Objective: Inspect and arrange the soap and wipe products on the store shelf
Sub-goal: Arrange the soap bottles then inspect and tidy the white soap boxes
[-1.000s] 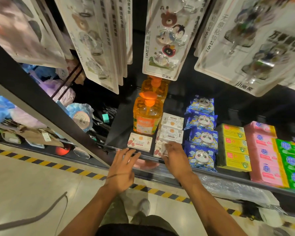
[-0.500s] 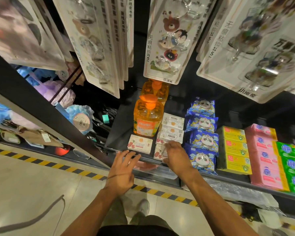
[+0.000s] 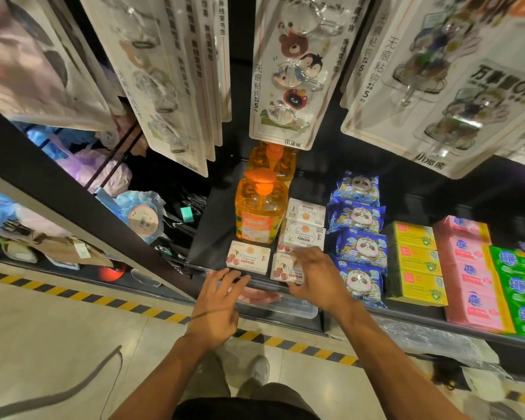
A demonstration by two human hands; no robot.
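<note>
Right fingers [image 3: 308, 257] around one cherry soap box [image 3: 282, 271]

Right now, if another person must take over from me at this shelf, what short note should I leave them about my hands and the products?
Left hand: open, fingers spread at the front of the shelf, just before the left cherry box, gripping nothing.
Right hand: appears to grip the right cherry box, the front one of the soap column beside the orange pump bottle.
Done: panda wipe packs and yellow soap packs lie in neat rows.
Left: probably square the right cherry box with the white boxes behind it, then align the left cherry box.
</note>
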